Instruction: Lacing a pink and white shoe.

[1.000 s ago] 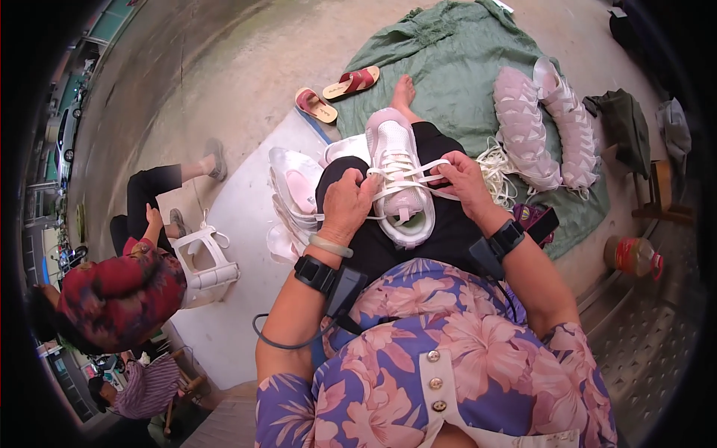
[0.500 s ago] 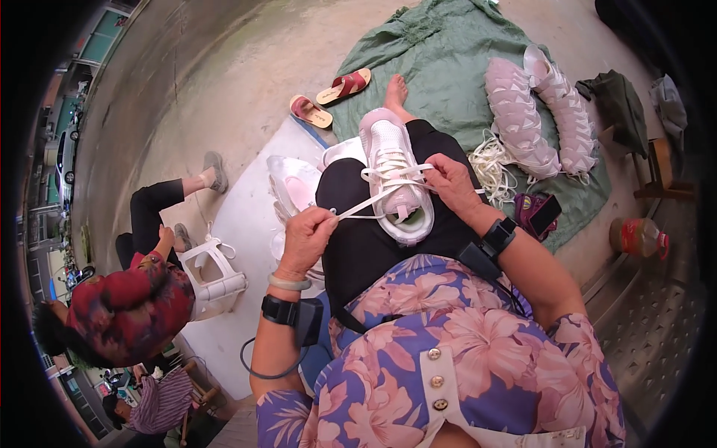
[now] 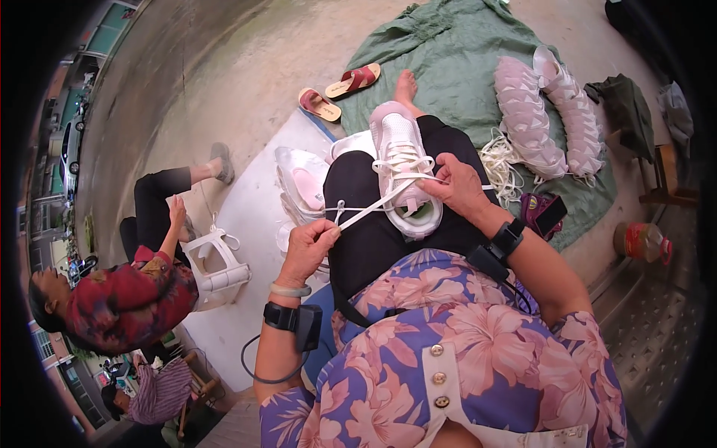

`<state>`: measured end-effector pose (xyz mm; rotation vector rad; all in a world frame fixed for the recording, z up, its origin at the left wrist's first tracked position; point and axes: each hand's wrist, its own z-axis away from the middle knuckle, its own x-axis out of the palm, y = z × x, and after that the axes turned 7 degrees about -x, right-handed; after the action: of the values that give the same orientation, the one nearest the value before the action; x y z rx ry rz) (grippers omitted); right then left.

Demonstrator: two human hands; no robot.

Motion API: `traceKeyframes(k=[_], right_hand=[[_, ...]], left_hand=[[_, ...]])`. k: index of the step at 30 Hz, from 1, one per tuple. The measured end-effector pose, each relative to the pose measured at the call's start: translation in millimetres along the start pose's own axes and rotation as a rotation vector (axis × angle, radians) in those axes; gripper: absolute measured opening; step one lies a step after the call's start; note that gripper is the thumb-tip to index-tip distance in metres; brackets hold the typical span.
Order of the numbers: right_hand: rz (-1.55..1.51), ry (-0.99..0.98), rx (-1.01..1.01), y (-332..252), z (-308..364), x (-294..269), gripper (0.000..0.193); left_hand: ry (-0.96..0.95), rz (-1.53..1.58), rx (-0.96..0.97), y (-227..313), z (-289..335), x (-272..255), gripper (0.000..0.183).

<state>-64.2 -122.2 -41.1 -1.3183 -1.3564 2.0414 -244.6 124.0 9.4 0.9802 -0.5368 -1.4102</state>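
Note:
A white and pale pink sneaker (image 3: 396,134) rests on my black-trousered lap, toe pointing away from me. White shoelace (image 3: 366,210) runs from its upper eyelets toward my left hand (image 3: 311,250), which pinches a length of it beside the shoe and pulls it taut. My right hand (image 3: 455,185) is closed at the top of the lacing, by the tongue, with lace between thumb and fingers. A loose lace strand lies across my lap, with a small looped end near my left hand. The inside of the shoe is partly hidden.
Clear-wrapped pink shoe parts (image 3: 302,183) lie on a white board at left. Beyond my right knee are a pile of white laces (image 3: 502,168) and stacked pink-white shoe uppers (image 3: 523,112) on green cloth (image 3: 441,67). Red sandals (image 3: 355,80) lie ahead; co-workers sit at left beside a white stool (image 3: 216,261).
My right hand has shifted in toward the shoe's tongue and my left hand slightly lower, with the lace drawn between them. The co-worker in red has raised their head and a hand.

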Motion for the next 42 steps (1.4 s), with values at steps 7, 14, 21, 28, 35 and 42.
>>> traceKeyframes(k=[7, 14, 21, 28, 35, 42], right_hand=[[0.339, -0.059, -0.394, 0.7, 6.8, -0.3, 0.024], [0.140, -0.107, -0.316, 32.8, 16.2, -17.4, 0.018], [0.213, -0.227, -0.494, 36.3, 4.5, -28.2, 0.014], [0.781, -0.309, -0.589, 93.7, 22.0, -128.6, 0.032], [0.752, -0.253, -0.192, 133.6, 50.4, -217.6, 0.037], [0.265, -0.193, 0.290, 130.2, 38.1, -193.6, 0.041]], left_hand=[[-0.012, 0.100, 0.011, 8.1, -1.5, -13.0, 0.017], [0.140, -0.060, 0.293, -2.6, -32.1, 4.8, 0.012], [0.134, -0.166, 0.229, 23.0, -26.8, -33.6, 0.013], [0.386, -0.633, 0.435, -4.1, -28.9, -51.0, 0.013], [0.478, -0.939, 0.446, -6.7, -13.1, -89.3, 0.016], [0.543, -1.020, 0.344, -38.3, -1.8, -114.0, 0.008]])
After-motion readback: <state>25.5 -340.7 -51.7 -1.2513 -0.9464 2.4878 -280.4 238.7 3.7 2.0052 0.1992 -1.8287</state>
